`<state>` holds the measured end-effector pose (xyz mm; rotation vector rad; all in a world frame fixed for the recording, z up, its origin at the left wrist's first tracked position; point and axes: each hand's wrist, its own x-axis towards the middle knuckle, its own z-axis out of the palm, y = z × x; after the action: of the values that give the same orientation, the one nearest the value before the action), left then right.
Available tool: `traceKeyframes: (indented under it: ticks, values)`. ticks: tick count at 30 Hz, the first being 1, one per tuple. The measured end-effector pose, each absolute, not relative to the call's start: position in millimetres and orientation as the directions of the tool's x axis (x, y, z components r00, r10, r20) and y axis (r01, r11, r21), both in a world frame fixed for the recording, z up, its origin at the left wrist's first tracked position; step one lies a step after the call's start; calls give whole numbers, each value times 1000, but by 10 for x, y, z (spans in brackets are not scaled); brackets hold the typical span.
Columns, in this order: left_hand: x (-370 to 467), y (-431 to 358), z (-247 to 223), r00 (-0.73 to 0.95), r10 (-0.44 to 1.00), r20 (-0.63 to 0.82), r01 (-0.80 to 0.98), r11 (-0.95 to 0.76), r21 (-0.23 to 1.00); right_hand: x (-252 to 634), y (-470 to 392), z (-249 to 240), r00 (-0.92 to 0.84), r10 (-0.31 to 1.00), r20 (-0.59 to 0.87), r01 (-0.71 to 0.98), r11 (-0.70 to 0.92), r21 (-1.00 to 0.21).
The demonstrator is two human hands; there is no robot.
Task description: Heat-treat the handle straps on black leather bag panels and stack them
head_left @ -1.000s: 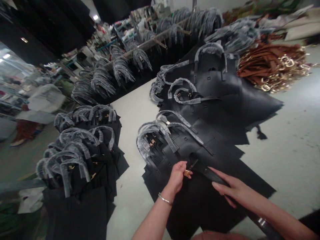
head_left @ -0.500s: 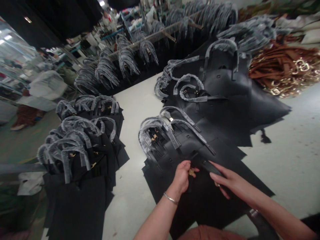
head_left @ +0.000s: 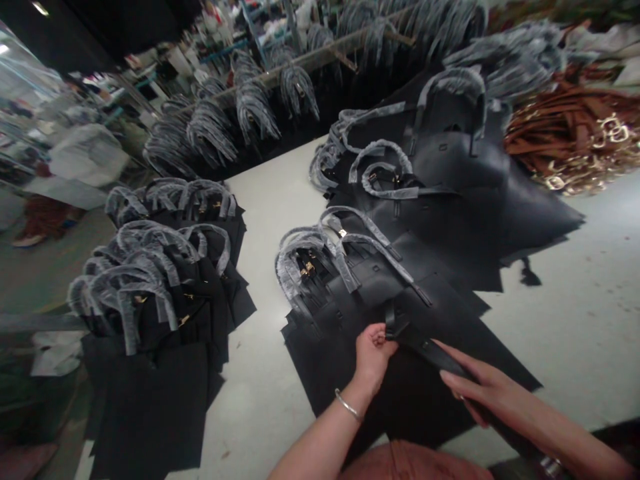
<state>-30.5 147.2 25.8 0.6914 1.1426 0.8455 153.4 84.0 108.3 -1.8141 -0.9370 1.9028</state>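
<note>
Left hand (head_left: 376, 345): fingertips pinching small black loop (head_left: 391, 321). Right hand (head_left: 473, 380): thumb and fingers gripping black strap (head_left: 436, 355).

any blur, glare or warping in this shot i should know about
Head view: the background upper left is smeared, stretched toward the edge; pale sheen on the large black sheet, bright glints on the metal buckles; around the left hand and right hand, the dark strap nearly merges with the black pieces below.
</note>
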Motion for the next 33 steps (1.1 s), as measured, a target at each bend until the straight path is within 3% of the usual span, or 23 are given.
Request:
traceKeyframes:
  ticks: [8,13,17,21,24,28,33]
  values:
    - [-338,1498,253,188,871,-454,-150,483,863,1425,1067,1067,10,745,-667,184,-657,-731]
    - [-376,1481,238,232,881,-412,-132,448,884,1423,953,1054,-145,675,-724,225,-690,-688]
    - [-449,1490,263,245,873,-422,64,419,906,1339,993,1005,-66,738,-671,193,-650,-735]
    - [-508,1613,453,144,963,-227,330,169,929,1434,1054,1040,67,767,-638,170,-639,-750]
    - [-410,1757,584,180,977,-118,348,50,936,1621,939,1072,150,755,-638,117,-655,-747]
    - [-39,1978,527,385,906,-176,301,57,952,1877,674,1048,286,701,-653,14,-684,-729]
    - [429,2254,219,358,907,-221,436,47,899,2062,569,897,289,664,-690,12,-723,-691]
